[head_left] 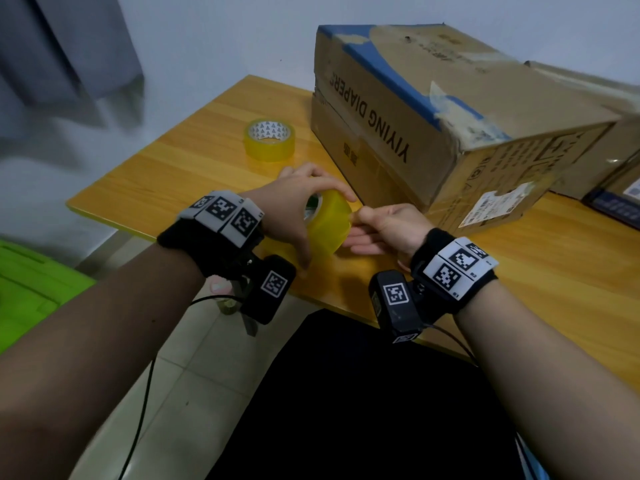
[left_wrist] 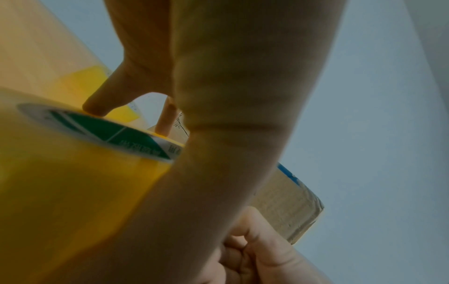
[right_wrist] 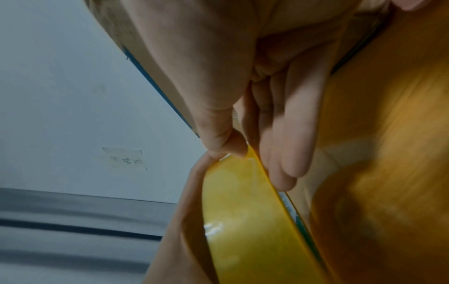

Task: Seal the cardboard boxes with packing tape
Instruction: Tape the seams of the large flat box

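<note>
My left hand [head_left: 298, 202] grips a yellow roll of packing tape [head_left: 329, 225] just above the near table edge, fingers over the top and thumb underneath. The roll's green-printed core [left_wrist: 114, 134] shows in the left wrist view. My right hand [head_left: 377, 225] is at the roll's right side, thumb and forefinger pinching at the tape's outer layer [right_wrist: 243, 153]. Whether a free end is lifted is unclear. A large brown cardboard box [head_left: 450, 109] printed "YIYING DIAPERS" lies on the table behind my hands, with blue tape remnants on top.
A second yellow tape roll [head_left: 270, 140] lies flat on the wooden table [head_left: 180, 161] left of the box. More boxes [head_left: 609, 168] stand at the far right. A green bin [head_left: 31, 289] sits on the floor at left; grey cloth hangs at upper left.
</note>
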